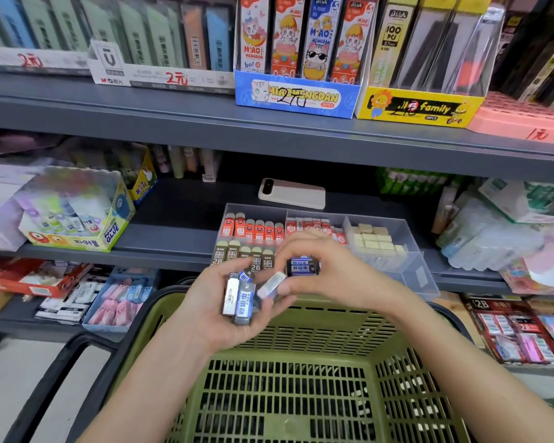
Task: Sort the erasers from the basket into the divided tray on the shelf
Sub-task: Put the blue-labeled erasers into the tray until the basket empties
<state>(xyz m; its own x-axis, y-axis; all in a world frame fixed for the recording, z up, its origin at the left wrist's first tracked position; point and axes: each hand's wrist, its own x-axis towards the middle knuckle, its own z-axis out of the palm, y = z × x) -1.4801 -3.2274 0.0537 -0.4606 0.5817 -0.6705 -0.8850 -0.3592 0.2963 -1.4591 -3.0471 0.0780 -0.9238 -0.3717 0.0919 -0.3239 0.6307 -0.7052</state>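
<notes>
The basket (301, 394) sits at 6 o'clock. Above it, the left hand (205, 318) has its fingers curled round a stack of blue-sleeved erasers (241, 303), and the right hand (333, 276) pinches a single eraser (271, 284). They look light, firm and slick-sleeved — grip the long sides. The divided tray (410, 270) at 12 o'clock is partly filled — a blue row is started.

Grey metal shelving fills the view. Up on the top shelf (173, 103), a blue cat-printed display box (296, 97) sits just beside a yellow display box (419, 107), both with prices scrawled by hand. On the middle shelf (173, 241) there's a Power Glue carton (77, 219) at left and a white phone (291, 193) lying flat further back. Pale floor tiles (7, 378) show bottom left.
</notes>
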